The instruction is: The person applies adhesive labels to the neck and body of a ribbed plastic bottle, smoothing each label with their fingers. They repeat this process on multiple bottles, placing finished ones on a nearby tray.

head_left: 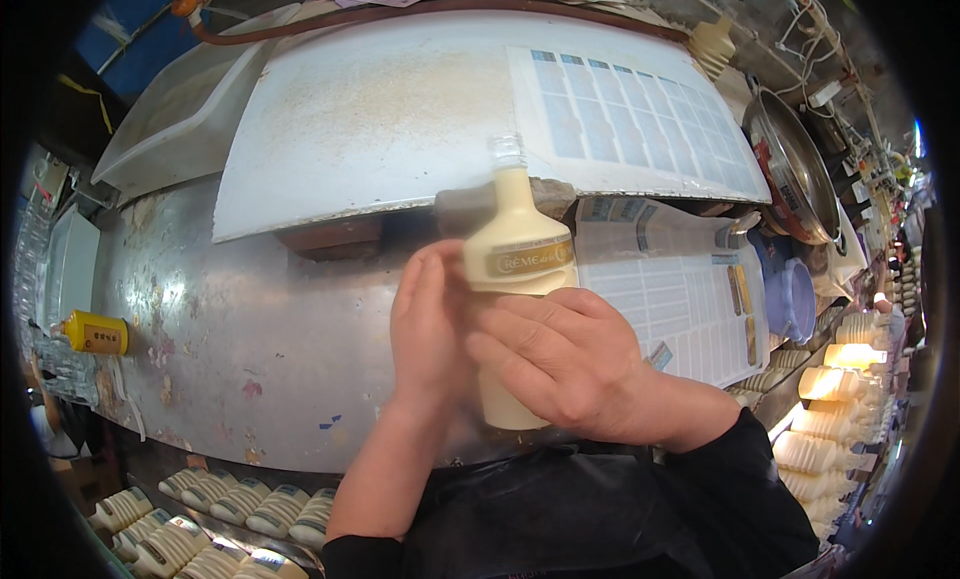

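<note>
A cream-coloured glass bottle (515,224) with a clear threaded neck leans against the edge of the raised white board, in front of a brown block (460,211). A gold-toned label (522,259) sits on its shoulder. My left hand (425,324) is against the bottle's left side, fingers pointing up and slightly blurred. Across the bottle's front lies my right hand (565,354), its fingers wrapped over the body below the gold label. The hands cover much of the lower body.
Label sheets lie on the white board (375,99), and another label sheet (660,279) is right of the bottle. A yellow bottle (97,333) stands on the metal table (250,329). White tub (190,104) at left; metal pan (800,169) and purple basket (790,299) at right. Several cream bottles (240,504) stand below.
</note>
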The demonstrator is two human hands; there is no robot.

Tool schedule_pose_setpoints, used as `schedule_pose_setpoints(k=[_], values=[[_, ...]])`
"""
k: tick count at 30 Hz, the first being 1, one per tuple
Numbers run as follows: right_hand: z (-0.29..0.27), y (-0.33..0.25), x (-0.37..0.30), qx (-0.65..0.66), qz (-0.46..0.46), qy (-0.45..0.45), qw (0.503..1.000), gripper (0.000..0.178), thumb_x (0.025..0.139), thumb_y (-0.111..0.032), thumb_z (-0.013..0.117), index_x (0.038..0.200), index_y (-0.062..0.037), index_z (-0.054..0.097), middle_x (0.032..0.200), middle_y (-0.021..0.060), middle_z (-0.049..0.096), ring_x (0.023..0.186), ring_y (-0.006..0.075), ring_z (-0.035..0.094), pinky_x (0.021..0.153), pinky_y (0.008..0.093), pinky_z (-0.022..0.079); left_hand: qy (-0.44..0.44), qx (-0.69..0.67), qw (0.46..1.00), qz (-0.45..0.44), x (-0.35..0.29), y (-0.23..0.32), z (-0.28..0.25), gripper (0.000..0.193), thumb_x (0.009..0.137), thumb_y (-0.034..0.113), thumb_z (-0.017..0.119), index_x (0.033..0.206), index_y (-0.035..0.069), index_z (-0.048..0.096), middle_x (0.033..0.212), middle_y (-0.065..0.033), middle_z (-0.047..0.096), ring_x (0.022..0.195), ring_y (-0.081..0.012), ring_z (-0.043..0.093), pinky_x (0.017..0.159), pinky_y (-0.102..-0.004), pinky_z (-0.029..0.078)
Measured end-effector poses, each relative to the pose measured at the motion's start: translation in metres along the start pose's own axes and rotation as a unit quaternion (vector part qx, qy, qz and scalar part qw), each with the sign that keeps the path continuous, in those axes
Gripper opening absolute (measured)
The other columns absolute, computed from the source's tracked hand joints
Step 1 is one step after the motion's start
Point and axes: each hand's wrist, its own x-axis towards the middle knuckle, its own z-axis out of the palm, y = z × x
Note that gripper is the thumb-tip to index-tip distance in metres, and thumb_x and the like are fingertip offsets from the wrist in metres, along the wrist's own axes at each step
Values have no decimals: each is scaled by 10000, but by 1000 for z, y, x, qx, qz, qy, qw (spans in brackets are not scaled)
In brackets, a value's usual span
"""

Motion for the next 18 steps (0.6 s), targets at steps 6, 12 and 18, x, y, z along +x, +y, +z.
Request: schedule_pose_setpoints(k=[6, 12, 18], values=[[1, -4, 2, -53, 28, -6, 998, 377, 731, -118, 686, 1092, -20, 731, 1121, 131, 710, 1028, 260, 706, 815, 359, 526, -4, -15, 1000, 5, -2, -7, -3, 426, 1140, 338, 316, 1261, 7, 555, 1119, -89, 626, 1048, -161, 589, 967, -324, 490], [4, -18, 11, -49, 34, -91, 994, 357, 744, -101, 679, 1092, -29, 709, 1057, 108, 704, 997, 226, 700, 779, 354, 521, -34, -26, 999, -2, -6, -4, -3, 531, 1139, 447, 268, 1282, 17, 545, 1158, -91, 609, 1089, -179, 587, 1001, -344, 477], [-9, 23, 17, -41, 134, 13, 990, 334, 820, -78, 729, 1145, -49, 657, 905, 84, 693, 778, 274, 684, 659, 357, 512, -34, 3, 999, 19, -13, -2, 1, 442, 1104, 423, 430, 1318, 44, 506, 1158, -61, 585, 1054, -147, 571, 956, -317, 480]])
